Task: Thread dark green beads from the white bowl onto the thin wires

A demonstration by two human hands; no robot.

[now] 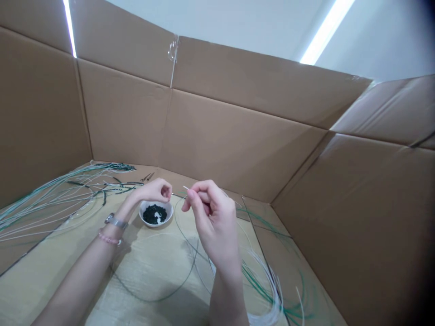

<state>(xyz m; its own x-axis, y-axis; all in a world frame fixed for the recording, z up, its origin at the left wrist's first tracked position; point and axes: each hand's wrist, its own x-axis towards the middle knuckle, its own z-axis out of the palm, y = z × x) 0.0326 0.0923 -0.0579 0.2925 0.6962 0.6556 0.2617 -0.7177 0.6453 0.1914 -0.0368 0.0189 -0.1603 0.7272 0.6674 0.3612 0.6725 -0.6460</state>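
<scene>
While the left hand (152, 190) and right hand (212, 217) pinch, thin wire (178, 195) spans between them.

The right hand (212, 217) hides whatever its fingers pinch; only a thin pale tip shows. The left hand (152, 191) covers its grip too. Dark bits (154, 213) in the bowl (157, 202) are too small to tell apart, and the white patch among them is unclear. A small tool (147, 177) at the table's (152, 267) far edge is too small to name. Strands (41, 210) run off the left of the view; loops (268, 290), the left forearm (81, 276) and the right forearm (227, 303) are cut off at the bottom.
</scene>
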